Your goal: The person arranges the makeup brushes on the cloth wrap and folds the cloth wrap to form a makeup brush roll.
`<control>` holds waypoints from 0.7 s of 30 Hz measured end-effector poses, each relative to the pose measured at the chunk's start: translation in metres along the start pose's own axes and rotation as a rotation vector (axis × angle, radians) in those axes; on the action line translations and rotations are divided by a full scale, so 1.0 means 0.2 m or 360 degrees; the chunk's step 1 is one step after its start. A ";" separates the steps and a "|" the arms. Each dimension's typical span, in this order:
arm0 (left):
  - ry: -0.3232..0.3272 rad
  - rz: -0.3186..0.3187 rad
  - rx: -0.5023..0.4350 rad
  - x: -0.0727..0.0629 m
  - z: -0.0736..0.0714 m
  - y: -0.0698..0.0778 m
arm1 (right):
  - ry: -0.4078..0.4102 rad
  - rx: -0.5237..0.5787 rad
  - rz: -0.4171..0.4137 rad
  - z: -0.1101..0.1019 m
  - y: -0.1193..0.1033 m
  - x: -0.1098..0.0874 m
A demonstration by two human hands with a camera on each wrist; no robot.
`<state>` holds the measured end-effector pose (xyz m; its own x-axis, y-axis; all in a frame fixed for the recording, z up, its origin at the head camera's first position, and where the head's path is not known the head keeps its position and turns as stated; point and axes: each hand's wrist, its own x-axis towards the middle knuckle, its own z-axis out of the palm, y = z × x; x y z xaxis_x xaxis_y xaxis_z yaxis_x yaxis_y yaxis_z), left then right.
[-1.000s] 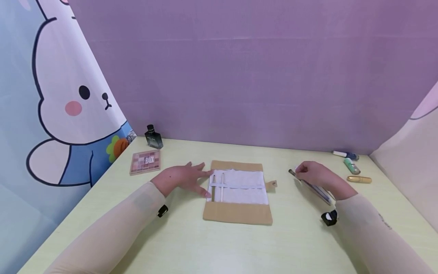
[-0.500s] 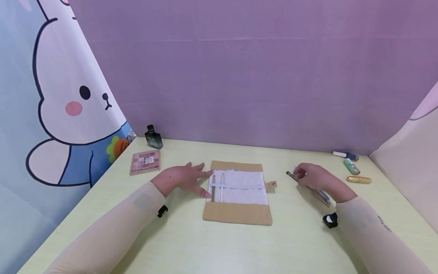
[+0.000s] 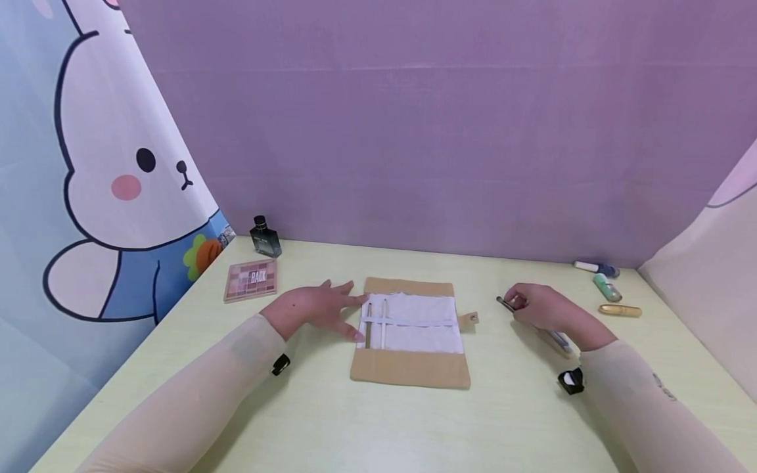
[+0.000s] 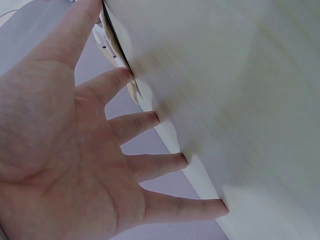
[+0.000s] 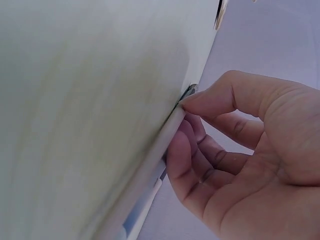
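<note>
A tan fabric roll-up case (image 3: 411, 368) lies unfolded in the head view, its white lining facing up. Under its elastic strap, at the left, sit two slim sticks, one dark olive (image 3: 369, 326) and one pale (image 3: 384, 325). My left hand (image 3: 322, 307) rests with fingers spread at the case's left edge; in the left wrist view its fingertips touch the table. To the right of the case, my right hand (image 3: 541, 307) pinches a slim makeup brush (image 3: 504, 303) near its dark end, low over the table. The palm hides part of the brush.
Beneath the right wrist lies a greyish slim item (image 3: 558, 340), partly hidden. Farther right are a white-and-navy tube (image 3: 597, 268), a green bottle (image 3: 608, 288) and a gold tube (image 3: 620, 310). A black bottle (image 3: 265, 236) and a palette (image 3: 251, 280) stand back left.
My right hand lowered a little, its fingers shifting along the brush, whose dark end swung slightly left and then back. The left hand and the case have stayed put.
</note>
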<state>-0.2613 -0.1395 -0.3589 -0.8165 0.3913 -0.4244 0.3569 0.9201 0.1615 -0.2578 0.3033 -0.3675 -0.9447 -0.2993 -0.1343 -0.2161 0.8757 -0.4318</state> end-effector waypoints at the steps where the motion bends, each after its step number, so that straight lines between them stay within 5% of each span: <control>1: 0.0001 0.0000 0.0000 0.00 0.00 0.00 | 0.0000 -0.0006 0.0001 0.00 0.00 0.00; 21: -0.0009 -0.0019 0.0006 0.01 0.01 -0.01 | 0.0028 -0.0097 0.0018 0.02 -0.02 0.01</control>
<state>-0.2634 -0.1402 -0.3616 -0.8181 0.3800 -0.4316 0.3488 0.9246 0.1530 -0.2579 0.2986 -0.3694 -0.9513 -0.2828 -0.1228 -0.2193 0.9006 -0.3752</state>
